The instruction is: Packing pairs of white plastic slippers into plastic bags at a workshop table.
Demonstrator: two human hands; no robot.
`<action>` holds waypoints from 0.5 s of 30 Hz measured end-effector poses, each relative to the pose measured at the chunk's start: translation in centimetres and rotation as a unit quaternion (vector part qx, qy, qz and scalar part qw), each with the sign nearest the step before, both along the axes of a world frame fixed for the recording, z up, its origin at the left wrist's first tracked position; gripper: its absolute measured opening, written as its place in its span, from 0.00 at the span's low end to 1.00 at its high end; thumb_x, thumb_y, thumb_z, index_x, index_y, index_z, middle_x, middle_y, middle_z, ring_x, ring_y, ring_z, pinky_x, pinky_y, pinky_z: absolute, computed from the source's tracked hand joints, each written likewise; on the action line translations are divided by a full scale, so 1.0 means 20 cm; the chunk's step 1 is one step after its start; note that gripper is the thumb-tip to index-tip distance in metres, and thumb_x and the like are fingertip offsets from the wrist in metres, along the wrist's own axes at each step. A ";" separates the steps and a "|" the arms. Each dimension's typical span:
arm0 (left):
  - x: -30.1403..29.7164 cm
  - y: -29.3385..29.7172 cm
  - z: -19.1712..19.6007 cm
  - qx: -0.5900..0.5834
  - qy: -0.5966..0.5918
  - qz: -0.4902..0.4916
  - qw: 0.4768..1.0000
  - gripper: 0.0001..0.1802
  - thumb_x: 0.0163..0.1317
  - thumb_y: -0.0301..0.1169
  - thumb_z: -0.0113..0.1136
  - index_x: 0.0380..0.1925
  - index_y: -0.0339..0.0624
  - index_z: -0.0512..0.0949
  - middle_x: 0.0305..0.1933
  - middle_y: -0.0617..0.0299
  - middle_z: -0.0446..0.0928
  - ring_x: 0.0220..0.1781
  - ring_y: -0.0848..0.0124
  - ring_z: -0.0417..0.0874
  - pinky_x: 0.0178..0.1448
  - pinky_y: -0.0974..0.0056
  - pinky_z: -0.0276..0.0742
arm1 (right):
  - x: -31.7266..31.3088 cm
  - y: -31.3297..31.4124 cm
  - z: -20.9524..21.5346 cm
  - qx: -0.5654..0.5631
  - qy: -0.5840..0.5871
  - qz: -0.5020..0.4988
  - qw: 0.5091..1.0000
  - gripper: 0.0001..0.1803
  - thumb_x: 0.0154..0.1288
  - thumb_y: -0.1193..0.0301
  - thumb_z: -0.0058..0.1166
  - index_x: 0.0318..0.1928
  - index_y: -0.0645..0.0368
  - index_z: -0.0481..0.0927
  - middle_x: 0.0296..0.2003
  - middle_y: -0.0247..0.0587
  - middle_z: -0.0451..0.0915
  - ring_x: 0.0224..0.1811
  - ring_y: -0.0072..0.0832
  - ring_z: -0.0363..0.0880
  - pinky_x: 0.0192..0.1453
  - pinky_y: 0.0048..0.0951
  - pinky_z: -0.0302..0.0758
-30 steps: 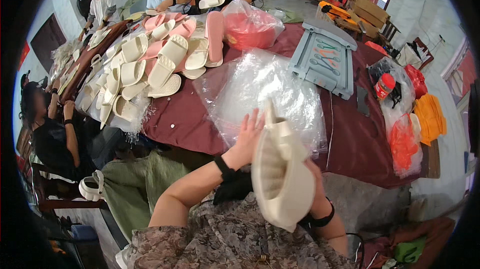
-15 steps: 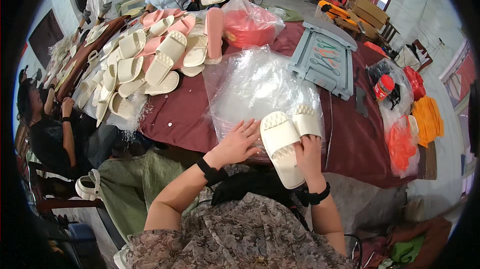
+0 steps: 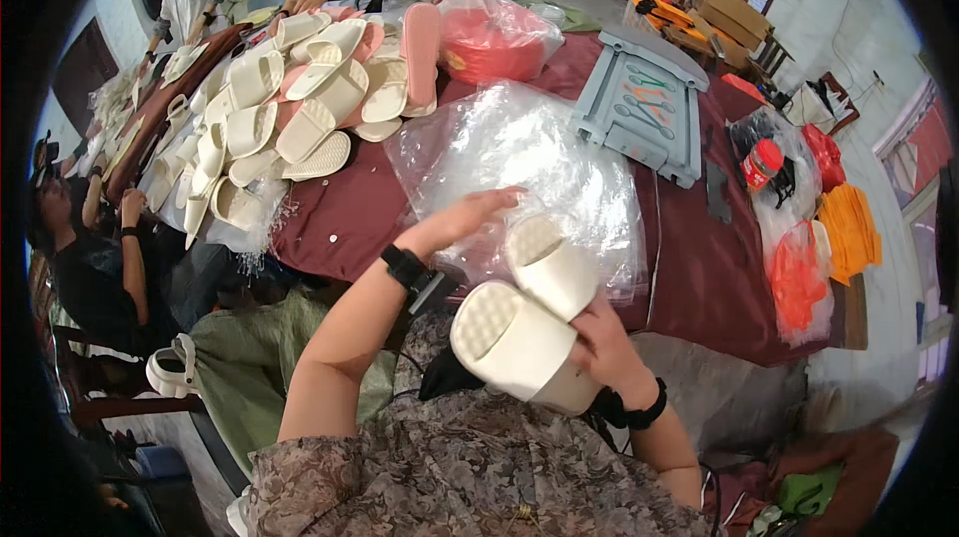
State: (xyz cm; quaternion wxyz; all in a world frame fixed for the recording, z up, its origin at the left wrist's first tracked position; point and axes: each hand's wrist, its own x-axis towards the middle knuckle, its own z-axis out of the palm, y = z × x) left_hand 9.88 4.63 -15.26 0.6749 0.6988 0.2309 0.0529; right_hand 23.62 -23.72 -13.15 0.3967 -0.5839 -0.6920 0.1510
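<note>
My right hand [image 3: 607,345] grips a pair of cream slide slippers by their heel ends. One slipper [image 3: 514,349] hangs low, near my body, and the other slipper [image 3: 552,267] sits above it; both have quilted footbeds and wide straps. My left hand [image 3: 468,221] is stretched out with its fingers extended and holds nothing I can see. It is over the near left part of the stacked clear plastic bags [image 3: 574,162], beside the upper slipper. Whether its fingertips touch the plastic, I cannot tell.
A heap of cream and pink slippers [image 3: 252,129] covers the table's left side. Beyond the bags is a red bundle in plastic [image 3: 489,42]. A grey folding stool [image 3: 639,152] lies at right, near a red-lidded jar [image 3: 762,163] and orange bags [image 3: 849,232]. Co-workers sit across and left.
My right hand has drawn the slippers toward me and turned them, tilting their toes leftward. My left hand has moved up and farther over the bags. Across the table, a co-worker has lowered a slipper.
</note>
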 end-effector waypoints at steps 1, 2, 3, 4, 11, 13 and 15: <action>-0.01 0.02 0.00 0.001 0.002 -0.002 1.000 0.29 0.76 0.49 0.48 0.73 0.55 0.69 0.73 0.62 0.70 0.66 0.64 0.75 0.67 0.59 0.70 | -0.03 0.02 0.01 0.006 -0.013 0.053 0.999 0.27 0.60 0.73 0.58 0.62 0.62 0.77 0.66 0.55 0.70 0.71 0.56 0.63 0.75 0.51 0.61; -0.01 0.04 0.01 -0.031 0.014 0.003 0.999 0.30 0.75 0.49 0.49 0.73 0.55 0.68 0.72 0.62 0.71 0.66 0.65 0.75 0.68 0.60 0.70 | -0.04 0.03 0.00 0.005 -0.038 0.064 0.997 0.26 0.62 0.73 0.55 0.62 0.63 0.77 0.67 0.57 0.69 0.72 0.57 0.63 0.77 0.49 0.58; -0.02 0.05 0.02 -0.063 0.026 0.008 0.998 0.31 0.74 0.49 0.51 0.74 0.54 0.67 0.71 0.62 0.71 0.65 0.67 0.75 0.68 0.60 0.70 | -0.05 0.05 -0.01 0.007 -0.037 0.062 0.997 0.26 0.62 0.73 0.55 0.62 0.63 0.77 0.67 0.57 0.69 0.72 0.57 0.63 0.77 0.49 0.58; -0.03 0.07 -0.02 -0.065 0.006 -0.014 0.998 0.32 0.75 0.49 0.50 0.75 0.51 0.65 0.71 0.61 0.70 0.64 0.68 0.75 0.68 0.60 0.70 | -0.05 0.06 -0.03 -0.010 -0.032 0.059 0.998 0.26 0.62 0.73 0.55 0.63 0.63 0.77 0.67 0.56 0.70 0.72 0.57 0.64 0.76 0.49 0.60; -0.09 -0.05 0.12 0.072 -0.064 -0.082 0.992 0.25 0.77 0.39 0.44 0.71 0.47 0.71 0.73 0.61 0.70 0.67 0.66 0.72 0.71 0.59 0.66 | 0.07 0.08 -0.09 -0.014 -0.097 -0.109 0.989 0.23 0.58 0.76 0.57 0.56 0.65 0.79 0.54 0.55 0.76 0.59 0.57 0.70 0.64 0.51 0.69; -0.10 -0.09 0.10 0.166 -0.095 -0.068 0.979 0.24 0.74 0.32 0.43 0.66 0.45 0.76 0.75 0.59 0.69 0.73 0.58 0.68 0.75 0.54 0.63 | 0.07 0.08 -0.08 0.002 -0.131 -0.186 0.974 0.20 0.57 0.76 0.58 0.52 0.66 0.80 0.52 0.55 0.76 0.58 0.57 0.70 0.62 0.52 0.69; -0.09 -0.15 0.18 0.439 -0.138 -0.102 0.882 0.24 0.70 0.27 0.44 0.63 0.43 0.79 0.76 0.55 0.67 0.77 0.49 0.63 0.79 0.49 0.57 | 0.06 0.09 -0.07 0.014 -0.155 -0.198 0.968 0.16 0.57 0.75 0.58 0.47 0.67 0.80 0.51 0.54 0.77 0.57 0.57 0.70 0.62 0.51 0.70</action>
